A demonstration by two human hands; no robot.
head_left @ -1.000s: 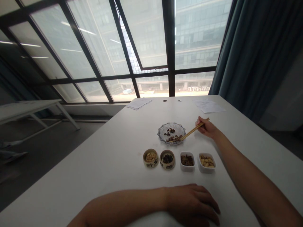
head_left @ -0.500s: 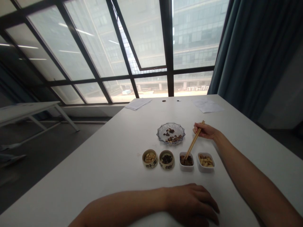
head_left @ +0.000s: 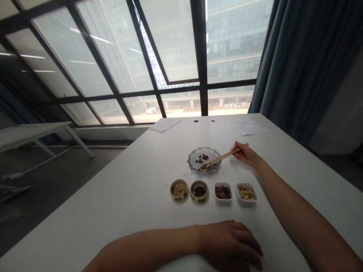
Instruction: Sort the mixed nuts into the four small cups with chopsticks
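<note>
Two thin bamboo chopsticks (head_left: pixel 227 155) sit pinched in my closed right hand (head_left: pixel 245 154), their tips reaching over the rim of a scalloped clear glass dish (head_left: pixel 190 160) and down to a small heap of brown morsels (head_left: pixel 207 167) inside it; whether they grip a piece, I cannot tell. My open left hand (head_left: pixel 229 243) rests empty on the white table (head_left: pixel 127 170). Just before me stand two round lettered ceramic cups (head_left: pixel 179 197) and two white square tubs (head_left: pixel 222 200), all holding food.
</note>
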